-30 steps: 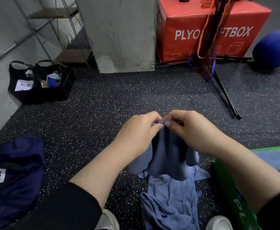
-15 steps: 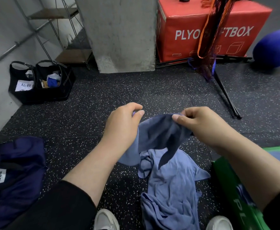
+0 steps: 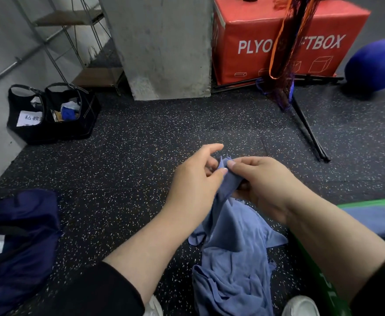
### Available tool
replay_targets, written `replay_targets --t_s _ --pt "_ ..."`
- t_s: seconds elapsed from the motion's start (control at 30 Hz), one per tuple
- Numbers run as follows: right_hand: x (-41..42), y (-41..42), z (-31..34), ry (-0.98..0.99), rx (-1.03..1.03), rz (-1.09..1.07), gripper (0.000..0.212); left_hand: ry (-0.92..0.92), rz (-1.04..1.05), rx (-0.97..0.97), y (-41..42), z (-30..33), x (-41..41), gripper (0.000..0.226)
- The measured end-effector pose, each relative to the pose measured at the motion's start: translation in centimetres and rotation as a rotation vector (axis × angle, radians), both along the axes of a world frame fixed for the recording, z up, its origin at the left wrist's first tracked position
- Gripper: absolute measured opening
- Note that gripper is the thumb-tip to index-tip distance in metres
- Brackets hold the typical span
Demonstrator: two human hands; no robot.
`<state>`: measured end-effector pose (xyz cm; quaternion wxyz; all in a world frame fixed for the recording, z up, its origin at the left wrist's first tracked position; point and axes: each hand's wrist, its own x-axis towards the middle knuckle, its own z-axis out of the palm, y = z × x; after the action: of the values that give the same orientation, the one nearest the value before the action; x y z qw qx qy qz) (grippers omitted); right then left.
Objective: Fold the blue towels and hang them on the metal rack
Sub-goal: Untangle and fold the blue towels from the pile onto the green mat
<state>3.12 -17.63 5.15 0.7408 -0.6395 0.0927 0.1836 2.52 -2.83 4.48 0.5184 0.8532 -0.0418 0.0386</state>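
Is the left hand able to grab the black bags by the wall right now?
Probably not. The left hand is pinching the blue towel with the right hand, and the black bags sit far off across bare floor.

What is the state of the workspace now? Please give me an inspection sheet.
Surface: dark speckled floor.
Job's things: blue towel held up by one edge; more towels crumpled below; shelf rack far left, nothing hung on it.
Clutter: black bags, navy bag, green mat.
Grippers: left hand and right hand both pinch the towel.
Cables: nothing seen.
Surroundings: pillar, red box, blue ball, stand.
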Motion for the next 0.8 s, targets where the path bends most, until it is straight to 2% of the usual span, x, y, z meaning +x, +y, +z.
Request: replay_targets --t_s 0.1,0.23,0.4,0.53,0.67,0.8 --pt "-0.2 0.4 -0.1 0.043 0.065 -0.039 0.016 0.15 0.107 -0.231 -0.8 -0.6 -0.3 0.032" --pt "-0.5 0.8 -0.1 0.084 0.123 0.029 0.022 0.162 0.206 -0.221 -0.6 -1.2 0.0 0.008" --pt "-0.2 0.8 -0.3 0.127 0.059 -0.047 0.021 0.122 0.242 -0.226 -0.5 -0.5 0.0 0.013" --pt "0.0 0.6 -0.3 0.125 0.031 -0.115 0.017 0.027 0.169 -0.127 -0.2 -0.3 -0.3 0.012" --pt "-0.2 0.7 0.4 0.116 0.107 -0.081 0.023 -0.183 0.065 0.062 -0.5 -0.8 -0.7 0.01" --pt "-0.4 0.7 0.8 0.128 0.192 -0.065 0.027 -0.251 0.036 0.121 -0.6 -1.0 -0.8 0.011"
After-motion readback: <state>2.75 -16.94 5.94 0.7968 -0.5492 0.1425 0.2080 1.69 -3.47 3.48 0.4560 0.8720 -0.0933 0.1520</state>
